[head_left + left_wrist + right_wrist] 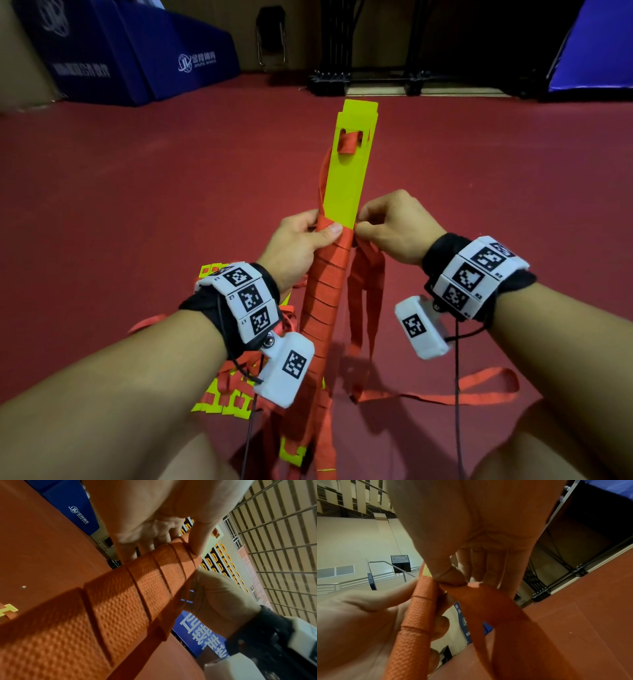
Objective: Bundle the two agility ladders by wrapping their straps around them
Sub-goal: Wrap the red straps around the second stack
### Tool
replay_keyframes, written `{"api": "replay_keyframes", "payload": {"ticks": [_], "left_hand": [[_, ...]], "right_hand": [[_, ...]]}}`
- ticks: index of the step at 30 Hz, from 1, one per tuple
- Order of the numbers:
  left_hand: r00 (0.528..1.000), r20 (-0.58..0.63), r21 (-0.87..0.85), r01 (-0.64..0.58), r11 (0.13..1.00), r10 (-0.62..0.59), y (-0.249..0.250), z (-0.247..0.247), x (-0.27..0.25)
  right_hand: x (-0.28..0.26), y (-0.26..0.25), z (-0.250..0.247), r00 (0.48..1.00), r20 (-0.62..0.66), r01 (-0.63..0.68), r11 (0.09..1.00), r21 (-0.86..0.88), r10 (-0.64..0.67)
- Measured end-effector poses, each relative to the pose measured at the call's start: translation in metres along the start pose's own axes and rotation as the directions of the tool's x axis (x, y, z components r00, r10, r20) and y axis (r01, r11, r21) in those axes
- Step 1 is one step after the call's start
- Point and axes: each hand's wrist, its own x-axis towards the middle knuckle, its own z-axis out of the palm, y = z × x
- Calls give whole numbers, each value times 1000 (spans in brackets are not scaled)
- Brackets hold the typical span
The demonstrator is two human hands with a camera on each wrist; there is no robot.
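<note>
Two ladders were in play: one stack of yellow rungs (349,185), stiff and light by the look of it, was held upright over the red floor (137,192), its lower part bound in soft woven strap (325,291) (likely to slacken if released). The left hand (298,246) clamped the wraps; the right hand (390,229) pinched the loose strap beside them. A second ladder (233,394) lay on the floor.

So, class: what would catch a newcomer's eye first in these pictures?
The yellow ladder bundle standing in the middle, its lower part wound in red strap. The left hand grips the wrapping's top edge while the right hand pinches loose strap beside it.
</note>
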Motion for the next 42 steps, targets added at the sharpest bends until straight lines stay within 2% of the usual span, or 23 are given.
{"api": "replay_keyframes", "payload": {"ticks": [6, 10, 15, 21, 26, 29, 33, 37, 42], "left_hand": [[1000, -6, 2, 6, 1000, -6, -1, 1, 2], [1000, 4, -19, 17, 1000, -17, -1, 2, 1], [999, 34, -36, 22, 999, -20, 0, 3, -1], [999, 46, 13, 25, 1000, -26, -4, 4, 1], [999, 32, 22, 15, 1000, -16, -7, 7, 2], [998, 58, 14, 6, 1000, -7, -7, 7, 2], [999, 45, -7, 19, 1000, -19, -7, 4, 4], [998, 37, -37, 49, 998, -48, -9, -1, 6], [998, 45, 9, 48, 999, -49, -7, 1, 2]], "right_hand": [[3, -3, 4, 998, -14, -63, 995, 72, 64], [4, -2, 3, 998, -38, -48, 995, 92, 52], [0, 6, 0, 999, 27, -25, 996, 86, 22], [-6, 8, -4, 989, 138, -70, 991, 117, 53], [-2, 13, -7, 994, 44, -103, 990, 101, 99], [-2, 14, -6, 989, 69, -139, 986, 95, 133], [-2, 13, -4, 988, 86, -143, 975, 169, 130], [-1, 17, -1, 989, 103, -118, 987, 112, 106], [-4, 11, -3, 984, 141, -132, 976, 175, 108]]}}
